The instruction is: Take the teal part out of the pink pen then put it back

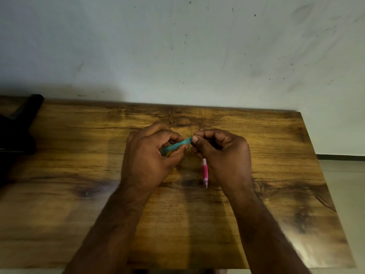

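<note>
Hands meet above the counter (276,175): left hand (150,155) pinches teal part (175,145), right hand (221,153) grips pink pen (205,171) at its 3 o'clock end; misalignment may jam it.

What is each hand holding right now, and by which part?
Left hand grips the teal part along its lower end. Right hand holds the pink pen by its upper barrel, tip down.

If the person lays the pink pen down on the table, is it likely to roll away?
Probably somewhat: the pink pen looks slim and round, and the wooden table looks smooth. It likely feels light and stiff. The right hand holds it now.
</note>
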`<state>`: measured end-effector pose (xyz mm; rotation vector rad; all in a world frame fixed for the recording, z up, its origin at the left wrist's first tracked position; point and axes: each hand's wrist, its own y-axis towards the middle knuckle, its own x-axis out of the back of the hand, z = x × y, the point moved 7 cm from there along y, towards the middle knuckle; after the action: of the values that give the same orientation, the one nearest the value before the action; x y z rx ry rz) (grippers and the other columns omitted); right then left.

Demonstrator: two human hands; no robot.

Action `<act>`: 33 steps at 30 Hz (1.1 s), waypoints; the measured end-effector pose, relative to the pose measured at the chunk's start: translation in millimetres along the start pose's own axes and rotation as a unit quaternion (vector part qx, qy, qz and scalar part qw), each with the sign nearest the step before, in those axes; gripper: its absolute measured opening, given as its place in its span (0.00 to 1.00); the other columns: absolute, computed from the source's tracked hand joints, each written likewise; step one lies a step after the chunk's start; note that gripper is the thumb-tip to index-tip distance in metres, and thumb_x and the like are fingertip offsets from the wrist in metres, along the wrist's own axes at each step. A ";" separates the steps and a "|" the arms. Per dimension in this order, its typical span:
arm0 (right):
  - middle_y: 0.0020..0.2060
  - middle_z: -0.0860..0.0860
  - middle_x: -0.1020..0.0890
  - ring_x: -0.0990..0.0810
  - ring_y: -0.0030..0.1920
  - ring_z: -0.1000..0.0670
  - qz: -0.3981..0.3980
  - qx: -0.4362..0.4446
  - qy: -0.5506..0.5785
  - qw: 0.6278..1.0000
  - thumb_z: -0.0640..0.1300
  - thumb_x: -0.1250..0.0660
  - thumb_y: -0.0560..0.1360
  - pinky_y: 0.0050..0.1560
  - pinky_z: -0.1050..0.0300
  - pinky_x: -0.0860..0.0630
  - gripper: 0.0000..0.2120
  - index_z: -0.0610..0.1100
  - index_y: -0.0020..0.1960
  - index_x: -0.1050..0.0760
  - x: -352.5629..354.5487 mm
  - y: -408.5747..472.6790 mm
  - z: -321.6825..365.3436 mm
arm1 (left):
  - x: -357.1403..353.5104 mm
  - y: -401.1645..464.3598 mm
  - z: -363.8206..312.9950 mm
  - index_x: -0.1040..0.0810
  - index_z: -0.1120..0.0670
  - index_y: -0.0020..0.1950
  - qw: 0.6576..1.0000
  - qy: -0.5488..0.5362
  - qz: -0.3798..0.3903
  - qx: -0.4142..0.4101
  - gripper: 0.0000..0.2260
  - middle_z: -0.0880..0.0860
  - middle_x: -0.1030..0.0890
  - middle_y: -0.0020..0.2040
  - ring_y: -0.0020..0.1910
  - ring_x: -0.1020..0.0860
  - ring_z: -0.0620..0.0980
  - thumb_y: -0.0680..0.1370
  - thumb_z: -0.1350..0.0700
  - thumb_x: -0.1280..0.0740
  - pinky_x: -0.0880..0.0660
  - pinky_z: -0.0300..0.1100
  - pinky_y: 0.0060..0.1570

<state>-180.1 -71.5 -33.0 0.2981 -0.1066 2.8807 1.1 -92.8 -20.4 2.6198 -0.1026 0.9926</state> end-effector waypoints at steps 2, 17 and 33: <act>0.39 0.57 0.12 0.12 0.41 0.55 0.005 0.007 -0.010 1.000 0.42 0.23 0.75 0.44 0.54 0.14 0.10 0.59 0.44 0.16 -1.0 0.0 0.7 | -0.4 -0.5 0.6 0.14 0.51 0.52 1.000 0.005 0.001 0.004 0.10 0.44 0.17 0.49 0.46 0.19 0.47 0.73 0.49 0.22 0.20 0.62 0.50; 0.50 0.53 0.17 0.19 0.46 0.53 -0.031 0.029 -0.353 0.935 0.49 0.25 0.76 0.44 0.59 0.23 0.14 0.50 0.62 0.18 -0.6 -2.7 -2.0 | -3.3 -4.0 16.6 0.16 0.43 0.54 0.987 0.041 -0.023 0.153 0.14 0.39 0.20 0.36 0.40 0.19 0.42 0.71 0.44 0.20 0.22 0.63 0.57; 0.44 0.45 0.16 0.16 0.44 0.47 0.008 -0.117 0.421 0.900 0.39 0.43 0.84 0.49 0.53 0.20 0.12 0.42 0.56 0.21 -0.5 4.7 -2.0 | -1.8 -3.9 17.5 0.16 0.42 0.55 0.985 0.010 -0.033 0.171 0.18 0.39 0.19 0.34 0.37 0.20 0.38 0.71 0.34 0.25 0.20 0.63 0.55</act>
<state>-181.2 -76.0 -35.3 -0.9825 -0.2853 2.6962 11.5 -95.0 -35.0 2.8959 0.1725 1.0956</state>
